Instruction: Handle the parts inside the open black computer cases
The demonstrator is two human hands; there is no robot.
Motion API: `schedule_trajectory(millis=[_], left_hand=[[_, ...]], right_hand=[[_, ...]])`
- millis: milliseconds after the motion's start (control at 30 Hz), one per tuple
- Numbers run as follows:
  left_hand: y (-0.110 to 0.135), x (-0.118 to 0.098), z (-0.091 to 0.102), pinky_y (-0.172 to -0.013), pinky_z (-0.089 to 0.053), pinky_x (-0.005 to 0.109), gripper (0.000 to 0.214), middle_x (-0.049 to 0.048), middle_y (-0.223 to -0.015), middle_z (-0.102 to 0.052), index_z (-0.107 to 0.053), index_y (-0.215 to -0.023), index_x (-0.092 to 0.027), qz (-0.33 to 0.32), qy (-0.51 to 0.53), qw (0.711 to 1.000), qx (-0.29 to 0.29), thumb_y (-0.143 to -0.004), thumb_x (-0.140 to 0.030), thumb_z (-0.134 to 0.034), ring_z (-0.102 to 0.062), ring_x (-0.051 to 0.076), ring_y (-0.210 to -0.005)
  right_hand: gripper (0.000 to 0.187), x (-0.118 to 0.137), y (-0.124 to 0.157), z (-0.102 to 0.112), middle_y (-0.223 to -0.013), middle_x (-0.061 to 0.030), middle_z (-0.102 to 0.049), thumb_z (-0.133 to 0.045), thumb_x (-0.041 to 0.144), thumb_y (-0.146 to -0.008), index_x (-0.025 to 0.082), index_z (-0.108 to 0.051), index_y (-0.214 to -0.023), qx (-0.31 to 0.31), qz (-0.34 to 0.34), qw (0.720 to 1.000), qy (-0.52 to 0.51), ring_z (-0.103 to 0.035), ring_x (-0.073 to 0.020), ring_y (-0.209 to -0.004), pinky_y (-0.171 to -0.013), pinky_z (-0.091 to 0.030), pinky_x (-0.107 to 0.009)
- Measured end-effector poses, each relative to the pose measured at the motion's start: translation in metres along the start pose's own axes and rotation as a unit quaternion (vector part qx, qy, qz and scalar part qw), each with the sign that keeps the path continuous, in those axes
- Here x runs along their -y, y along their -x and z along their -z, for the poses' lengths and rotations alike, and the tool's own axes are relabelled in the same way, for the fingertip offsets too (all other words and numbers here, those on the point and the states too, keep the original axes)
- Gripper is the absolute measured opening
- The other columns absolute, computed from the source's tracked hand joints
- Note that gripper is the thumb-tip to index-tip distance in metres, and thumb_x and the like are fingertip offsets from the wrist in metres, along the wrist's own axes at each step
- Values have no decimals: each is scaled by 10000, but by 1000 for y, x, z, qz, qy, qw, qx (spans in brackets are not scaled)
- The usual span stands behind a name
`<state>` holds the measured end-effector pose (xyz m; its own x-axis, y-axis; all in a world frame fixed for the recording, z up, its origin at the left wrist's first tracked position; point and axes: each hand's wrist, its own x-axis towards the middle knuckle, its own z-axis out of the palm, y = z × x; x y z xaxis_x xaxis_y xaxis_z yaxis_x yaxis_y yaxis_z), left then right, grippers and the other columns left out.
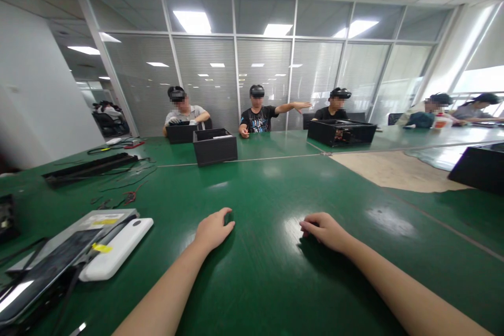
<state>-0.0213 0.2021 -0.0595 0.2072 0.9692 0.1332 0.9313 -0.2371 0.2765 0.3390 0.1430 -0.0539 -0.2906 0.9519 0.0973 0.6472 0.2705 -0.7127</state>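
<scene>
My left hand (214, 230) rests on the green tabletop (260, 283), fingers loosely curled and the thumb apart from them. Nothing shows in it. To its left lies a white device like a power bank (118, 252), with a yellow tag beside it. My right hand (325, 231) is also at the table surface, bent inward with a relaxed curl. No object is visible in that hand, though its inner side is partly hidden. Bare green table lies between the two hands.
A dark phone-like slab (51, 257) lies on a grey metal box (112, 216) at left, among cables. Open black cases (214, 152) stand across the table. Several people sit opposite; one (258, 115) stretches an arm sideways. A brown sheet (394, 168) covers the right side.
</scene>
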Motion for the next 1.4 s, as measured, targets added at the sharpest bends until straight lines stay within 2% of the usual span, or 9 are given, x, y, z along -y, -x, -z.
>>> schedule_trajectory(millis=[233,400,500,633,733,1033,1300,1400], left_hand=[[2,-3,4,-620,-379,266,434,48,-965,-669,-577,-1188,-265,5,4,1000,8,-825,-481,-479,-617,209,-857],[1,-2,2,-598,-362,263,448,33,-912,-671,-537,-1221,-282,9,5,1000,5,-822,-478,-484,-616,200,-808],[1,-2,1,-585,-349,263,407,30,-903,-671,-563,-1172,-280,5,1,1000,6,-826,-476,-476,-614,201,-809],[2,-3,3,-571,-338,261,436,29,-871,-669,-529,-1212,-281,12,3,1000,5,-820,-465,-487,-616,204,-794],[2,-4,4,-567,-335,259,387,30,-876,-667,-563,-1153,-274,6,4,1000,9,-825,-463,-479,-615,200,-801],[1,-4,3,-578,-348,260,390,27,-858,-663,-556,-1161,-269,11,3,1000,7,-825,-456,-488,-617,193,-783],[2,-6,6,-593,-358,259,407,30,-858,-667,-546,-1186,-263,15,6,1000,12,-824,-441,-492,-619,196,-791],[2,-4,4,-589,-355,260,374,34,-892,-669,-573,-1134,-263,9,3,1000,8,-825,-453,-484,-619,202,-814]], right_hand=[[424,0,0,0,-722,-51,-688,-440,466,-906,151,-669,-737,2,-4,1000,3,-529,-118,-532,-569,-385,-255],[433,0,0,0,-716,-52,-683,-440,477,-901,151,-670,-734,2,-2,1000,6,-539,-125,-562,-587,-390,-257],[429,-2,0,-1,-703,-50,-678,-440,477,-901,151,-666,-737,2,-3,1000,5,-536,-126,-557,-582,-388,-258],[431,-5,0,-2,-720,-49,-683,-436,482,-902,152,-666,-749,3,-4,1000,1,-531,-121,-545,-574,-385,-257],[438,-5,0,-1,-722,-51,-684,-435,487,-902,150,-668,-747,2,-4,1000,0,-527,-118,-537,-567,-383,-255],[434,-3,0,-1,-732,-52,-689,-427,479,-905,151,-658,-738,0,5,1000,-5,-521,-114,-528,-568,-386,-254],[415,-2,0,0,-620,-31,-643,-448,462,-902,153,-649,-712,-8,11,1000,-2,-531,-130,-557,-589,-383,-258],[411,-3,-1,0,-621,-30,-639,-449,462,-904,153,-645,-718,-5,10,1000,-3,-539,-133,-567,-594,-387,-259]])
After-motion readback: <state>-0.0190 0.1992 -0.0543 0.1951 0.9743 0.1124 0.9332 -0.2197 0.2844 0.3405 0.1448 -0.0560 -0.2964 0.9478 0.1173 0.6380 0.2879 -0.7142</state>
